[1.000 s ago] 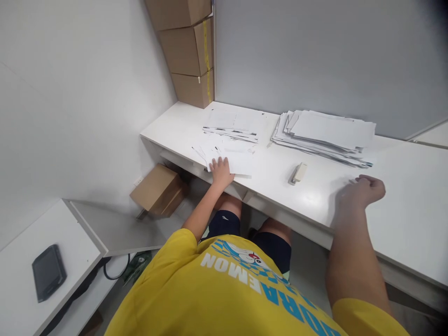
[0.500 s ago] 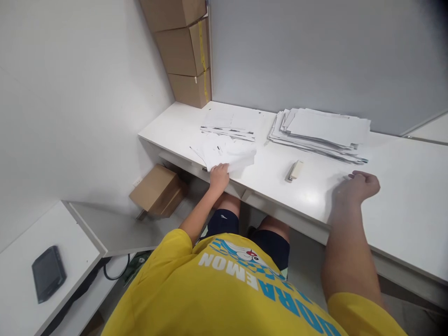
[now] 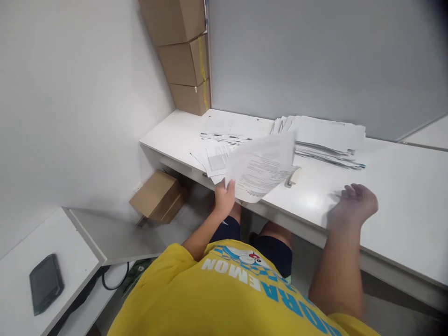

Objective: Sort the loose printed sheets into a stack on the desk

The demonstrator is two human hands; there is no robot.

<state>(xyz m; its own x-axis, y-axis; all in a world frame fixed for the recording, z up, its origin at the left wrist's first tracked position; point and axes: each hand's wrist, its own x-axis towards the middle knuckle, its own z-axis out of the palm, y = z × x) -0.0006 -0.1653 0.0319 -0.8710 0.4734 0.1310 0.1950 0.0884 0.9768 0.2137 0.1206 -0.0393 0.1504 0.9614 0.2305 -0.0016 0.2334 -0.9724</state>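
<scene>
My left hand [image 3: 224,196] grips the near edge of a printed sheet of paper [image 3: 261,167] and holds it lifted above the white desk [image 3: 402,186], blurred by motion. More loose sheets [image 3: 215,158] lie flat just left of it. My right hand [image 3: 353,205] rests on the desk to the right, fingers loosely spread, holding nothing. A small white stapler [image 3: 293,177] lies between my hands, partly hidden behind the lifted sheet. A large pile of papers [image 3: 325,137] sits at the back of the desk.
Stacked cardboard boxes [image 3: 184,51] stand in the back left corner. Another cardboard box [image 3: 157,196] lies on the floor under the desk. A dark phone-like device [image 3: 45,282] rests on a side table [image 3: 21,261] at lower left. A grey partition [image 3: 315,60] backs the desk.
My left hand went from lying flat on the loose sheets to gripping one and lifting it up and to the right. My right hand stayed nearly still, its fingers opening a little.
</scene>
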